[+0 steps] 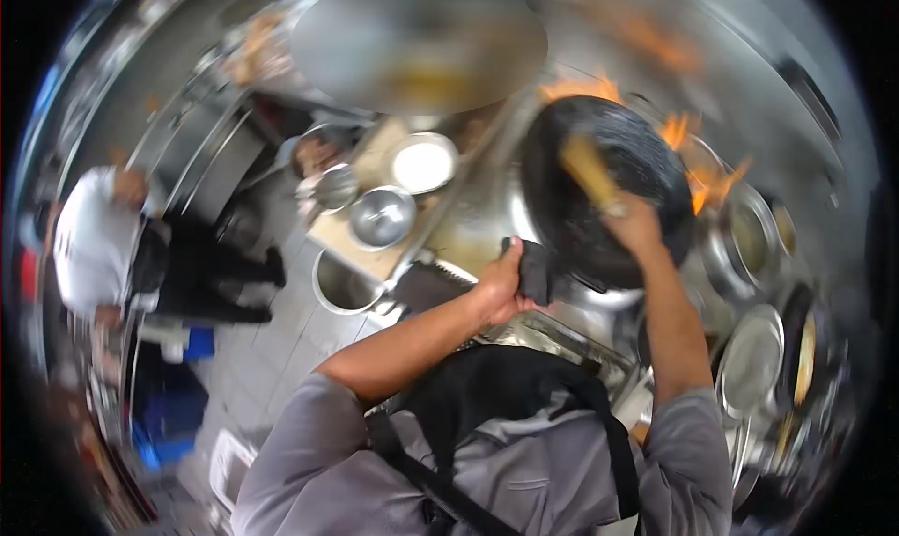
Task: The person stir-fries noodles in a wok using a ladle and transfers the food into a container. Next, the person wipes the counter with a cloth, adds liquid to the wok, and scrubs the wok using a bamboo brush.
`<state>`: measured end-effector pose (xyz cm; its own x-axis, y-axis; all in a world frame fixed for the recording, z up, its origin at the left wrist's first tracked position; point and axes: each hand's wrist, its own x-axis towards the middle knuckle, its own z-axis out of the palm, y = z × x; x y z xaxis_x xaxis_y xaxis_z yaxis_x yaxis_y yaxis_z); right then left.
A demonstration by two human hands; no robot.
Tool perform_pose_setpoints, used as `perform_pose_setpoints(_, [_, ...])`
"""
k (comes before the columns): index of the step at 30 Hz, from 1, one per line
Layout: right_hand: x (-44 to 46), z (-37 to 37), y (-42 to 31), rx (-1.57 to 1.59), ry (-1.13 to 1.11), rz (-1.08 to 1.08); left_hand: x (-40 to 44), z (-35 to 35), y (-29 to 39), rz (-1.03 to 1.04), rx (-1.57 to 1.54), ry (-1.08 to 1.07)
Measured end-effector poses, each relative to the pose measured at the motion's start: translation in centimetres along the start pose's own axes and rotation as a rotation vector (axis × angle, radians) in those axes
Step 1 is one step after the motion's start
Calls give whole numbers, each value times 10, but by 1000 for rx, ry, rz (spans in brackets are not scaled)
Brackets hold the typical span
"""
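Observation:
A large black wok (562,222) sits tilted on the stove, wet and shiny inside, with flames (676,132) rising around its far rim. My left hand (501,288) is closed around a folded dark cloth (535,272) at the wok's near left edge; whatever part of the wok lies under the cloth is hidden. Over the wok's inside, my right hand (634,222) grips a tan wok brush (588,169), which is smeared by motion. The brush's far end is too blurred to show whether it touches the metal.
Metal bowls (382,218) and a white plate (423,164) stand on a counter to the left. Metal pots (746,239) and a round strainer (751,361) are at the right. A person (103,241) in white stands at far left. A blurred round disc (419,40) covers the top.

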<state>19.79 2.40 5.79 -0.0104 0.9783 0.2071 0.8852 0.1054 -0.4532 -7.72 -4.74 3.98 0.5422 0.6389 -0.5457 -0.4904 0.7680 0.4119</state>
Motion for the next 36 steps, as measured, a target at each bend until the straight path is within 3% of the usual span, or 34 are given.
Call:
perform_pose_setpoints(3, [-64,-53,-44,-152,-280,-43,14,60,-22,150,47,225])
perform_pose_setpoints(4, [-84,-73,-50,-165,-339,-40,26,64,-32,126,64,196])
perform_pose_setpoints(6, [-94,-98,-13,-244,-344,-32,57,57,-51,235,-106,167])
perform_pose_setpoints(8, [-66,-102,36,-528,-398,175,62,61,-44,162,-147,108])
perform_pose_setpoints(10, [-16,-68,86,-541,-72,268,76,48,-43,71,-101,112])
perform_pose_setpoints(11, [11,-55,83,-499,-105,276,76,50,-39,68,-95,108])
perform_pose_setpoints(14, [39,-12,32,-230,29,221,70,51,-24,-12,-10,139])
perform_pose_setpoints(17, [11,22,8,1,76,-56,75,32,-6,-45,46,149])
perform_pose_setpoints(19, [-40,-9,-2,-14,-89,-165,73,32,4,-45,29,152])
perform_pose_setpoints(20, [-62,-44,-10,34,-372,-23,69,34,7,-42,5,163])
perform_pose_setpoints(23, [-94,-117,11,-252,-529,71,72,33,11,-28,6,133])
perform_pose_setpoints(25, [-65,-129,52,-447,-444,222,71,36,16,-74,-17,153])
perform_pose_setpoints(26, [-40,-112,81,-558,-267,254,71,36,18,-72,-12,156])
perform_pose_setpoints(28, [20,-74,104,-505,-108,266,72,35,20,-102,36,176])
perform_pose_setpoints(31, [46,-21,28,-235,-17,256,82,21,13,-50,73,124])
perform_pose_setpoints(33, [28,5,-6,-55,-42,102,84,16,13,-32,108,110])
perform_pose_setpoints(36, [-56,-32,-47,99,-168,-111,83,10,13,54,156,108])
